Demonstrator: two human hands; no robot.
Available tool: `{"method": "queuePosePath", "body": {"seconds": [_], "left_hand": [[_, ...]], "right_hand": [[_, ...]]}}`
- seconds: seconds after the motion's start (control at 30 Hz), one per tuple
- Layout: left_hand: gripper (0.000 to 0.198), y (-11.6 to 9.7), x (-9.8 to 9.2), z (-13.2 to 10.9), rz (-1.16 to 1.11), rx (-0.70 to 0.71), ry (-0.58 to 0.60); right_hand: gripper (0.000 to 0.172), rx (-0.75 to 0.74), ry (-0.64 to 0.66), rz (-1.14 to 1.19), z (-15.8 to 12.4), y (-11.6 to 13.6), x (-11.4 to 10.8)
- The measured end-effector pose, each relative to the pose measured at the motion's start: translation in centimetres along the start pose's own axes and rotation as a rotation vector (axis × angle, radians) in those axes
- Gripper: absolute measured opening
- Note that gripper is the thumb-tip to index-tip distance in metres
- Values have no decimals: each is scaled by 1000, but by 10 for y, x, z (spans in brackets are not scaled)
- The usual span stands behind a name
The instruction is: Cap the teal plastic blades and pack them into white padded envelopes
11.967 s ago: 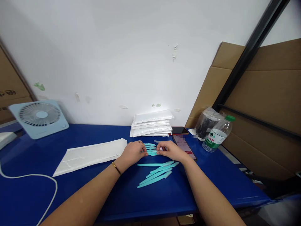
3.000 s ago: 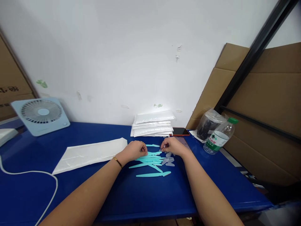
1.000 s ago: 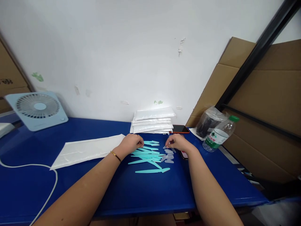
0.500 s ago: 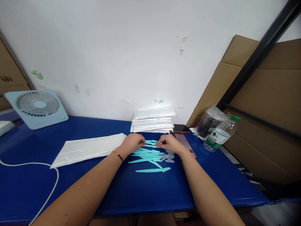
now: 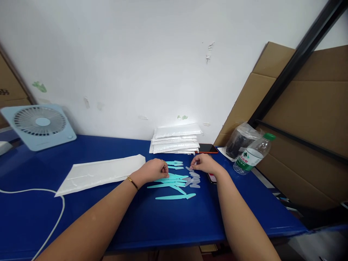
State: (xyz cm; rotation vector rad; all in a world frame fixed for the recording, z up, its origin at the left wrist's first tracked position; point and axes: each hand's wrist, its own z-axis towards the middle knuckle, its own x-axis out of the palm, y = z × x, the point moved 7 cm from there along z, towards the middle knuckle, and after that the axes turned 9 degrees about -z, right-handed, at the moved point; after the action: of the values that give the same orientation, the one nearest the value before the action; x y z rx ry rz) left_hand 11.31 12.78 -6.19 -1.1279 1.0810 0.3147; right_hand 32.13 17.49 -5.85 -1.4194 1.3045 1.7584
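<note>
Several turquoise eyebrow razors [image 5: 174,185] lie in a loose pile on the blue table [image 5: 168,221]. Over the pile's left end is my left hand [image 5: 154,170], its thumb and fingers closed on the handle end of one eyebrow razor. Two more razors rest side by side just beyond its fingertips. To the right of the pile my right hand [image 5: 205,164] pinches a small translucent blade cap [image 5: 189,169]. More such caps lie below it. A single eyebrow razor [image 5: 175,197] lies apart, nearest to me.
A white padded envelope [image 5: 102,172] lies on the left, beside a cable [image 5: 61,210] and a blue fan [image 5: 42,125]. Stacked padded envelopes [image 5: 175,139] stand against the wall. To the right are phones [image 5: 208,148], a bagged dark object [image 5: 239,143] and a water bottle [image 5: 252,156].
My right hand has moved right, away from the razors, to the translucent caps. My left hand has come down slightly toward the pile. The view has shifted a little.
</note>
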Motion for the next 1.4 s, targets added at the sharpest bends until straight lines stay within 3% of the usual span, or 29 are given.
{"method": "queuePosePath", "body": {"seconds": [0.27,0.37,0.5,0.63,0.7,0.8,1.0,1.1,1.23,1.4], "left_hand": [[26,0,-12,1,17,10,-154],[29,-1,-16,-1,-8,-4,-192],[30,-3,-11,-1,36,-17,-140],[27,1,1,1,74,-19,-59],[22,2,3,2,69,-21,-59],[18,0,-1,2,92,10,-99],[14,-5,-13,0,234,42,-201],[13,-3,-14,1,225,69,-199],[15,4,-10,5,215,68,-145],[13,10,-8,10,215,84,-132]], "right_hand": [[9,-80,-7,-47,7,19,13],[21,-97,-84,-18,7,19,9],[20,-80,-161,142,7,17,0],[20,-25,-12,442,5,15,6],[23,8,100,481,5,12,13],[24,55,176,441,5,5,20],[22,76,97,289,9,-4,21],[29,-39,28,177,9,5,16],[21,-209,27,77,8,20,15],[20,-252,-6,85,9,29,17]]}}
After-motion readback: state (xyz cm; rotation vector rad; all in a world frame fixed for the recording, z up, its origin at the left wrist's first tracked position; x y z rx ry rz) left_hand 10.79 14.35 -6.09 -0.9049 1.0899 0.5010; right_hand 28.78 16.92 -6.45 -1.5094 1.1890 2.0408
